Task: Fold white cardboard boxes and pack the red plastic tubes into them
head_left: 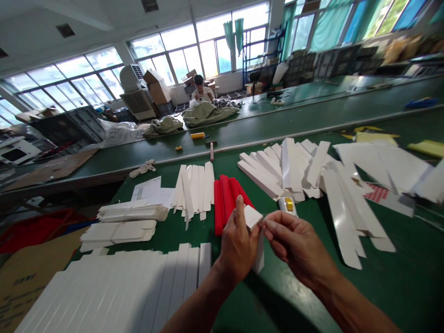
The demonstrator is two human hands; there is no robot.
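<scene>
Two bare hands at a green-topped work surface [391, 286], seen from a head-worn camera. The left grip [237, 245] is closed around a white folded card piece [252, 217], with the thumb raised against its upper end and the lower length of card projecting below the hand. The right grip [298, 245] is nearly closed and holds nothing; its curled fingertips [268, 226] lie just beside the card's edge, though contact cannot be determined. Sound handling appears in the firm hold close to the fold, which leaves the card's free edge accessible. Behind the hands lie folded red strips [225, 203]. To the right are fanned white die-cut card blanks [291, 166] and a small yellow-and-white object [287, 206]; to the left, stacked flat white card pieces [132, 212]. A seated co-worker [201, 90] appears at a far green surface.
</scene>
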